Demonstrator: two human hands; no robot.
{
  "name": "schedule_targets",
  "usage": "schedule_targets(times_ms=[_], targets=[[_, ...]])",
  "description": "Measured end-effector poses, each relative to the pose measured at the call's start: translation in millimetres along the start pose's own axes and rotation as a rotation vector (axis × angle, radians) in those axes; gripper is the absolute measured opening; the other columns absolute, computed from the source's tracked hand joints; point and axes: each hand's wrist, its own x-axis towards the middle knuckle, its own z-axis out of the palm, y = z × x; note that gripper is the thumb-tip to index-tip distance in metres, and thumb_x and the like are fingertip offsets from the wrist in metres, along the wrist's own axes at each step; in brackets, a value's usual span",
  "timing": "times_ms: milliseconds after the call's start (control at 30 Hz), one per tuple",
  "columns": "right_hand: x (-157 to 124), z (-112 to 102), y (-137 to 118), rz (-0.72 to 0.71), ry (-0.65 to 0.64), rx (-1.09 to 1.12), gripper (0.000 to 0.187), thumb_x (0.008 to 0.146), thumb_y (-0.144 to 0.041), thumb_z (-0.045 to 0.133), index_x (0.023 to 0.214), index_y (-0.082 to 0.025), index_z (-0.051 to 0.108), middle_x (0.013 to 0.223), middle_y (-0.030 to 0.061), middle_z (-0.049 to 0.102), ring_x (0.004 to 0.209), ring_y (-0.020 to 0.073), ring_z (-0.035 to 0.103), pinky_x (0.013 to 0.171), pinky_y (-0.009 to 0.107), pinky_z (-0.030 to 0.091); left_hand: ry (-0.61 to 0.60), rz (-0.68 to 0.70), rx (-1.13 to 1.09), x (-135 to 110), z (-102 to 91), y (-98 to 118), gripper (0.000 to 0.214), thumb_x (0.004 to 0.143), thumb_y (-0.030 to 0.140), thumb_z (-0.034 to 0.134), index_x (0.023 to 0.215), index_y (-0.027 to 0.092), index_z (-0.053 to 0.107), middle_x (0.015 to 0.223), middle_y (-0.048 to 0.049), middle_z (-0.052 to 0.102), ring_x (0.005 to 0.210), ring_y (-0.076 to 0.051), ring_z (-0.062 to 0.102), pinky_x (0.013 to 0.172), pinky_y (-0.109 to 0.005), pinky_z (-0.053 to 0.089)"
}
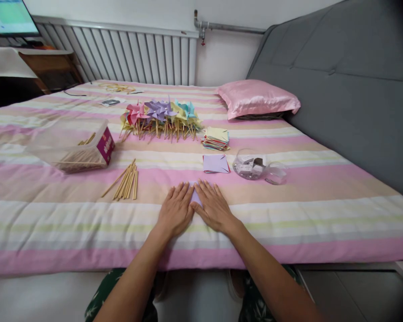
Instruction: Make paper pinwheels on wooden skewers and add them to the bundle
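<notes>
Both my left hand [176, 209] and my right hand [212, 205] lie flat, fingers stretched out, over a purple paper square [195, 197] on the bed. Most of that paper is hidden beneath them. Just beyond, a small stack of paper squares [216, 163] has a purple sheet on top. A thicker stack of coloured squares [216, 137] sits behind it. To the left of my hands lies a loose bundle of thin wooden sticks [126, 181]. On the right stand a clear bowl [249, 164] with small pieces inside and a smaller clear cup [276, 173].
Finished paper pinwheels [159, 116] on sticks are heaped farther back. A clear plastic box [74, 147] of sticks stands at the left. A pink pillow [257, 99] rests near the grey headboard [339, 85]. The striped bed's front edge [201, 258] runs under my forearms.
</notes>
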Motion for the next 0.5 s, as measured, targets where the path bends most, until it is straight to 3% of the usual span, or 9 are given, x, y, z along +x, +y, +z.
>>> schedule_targets(times_ms=[500], targets=[[-1.4,1.1,-1.9,0.113,0.001,-0.018,0.08,0.087,-0.065,0.016,0.144,-0.008,0.024,0.151,0.0142,0.02,0.141,0.0276,0.013,0.113,0.049,0.008,0.015,-0.12,0.067,-1.0,2.4,3.1,0.054,0.089,0.033,0.034,0.138,0.011,0.04,0.144,-0.0143,0.038,0.135,-0.028,0.031,0.11,-0.046,0.022]])
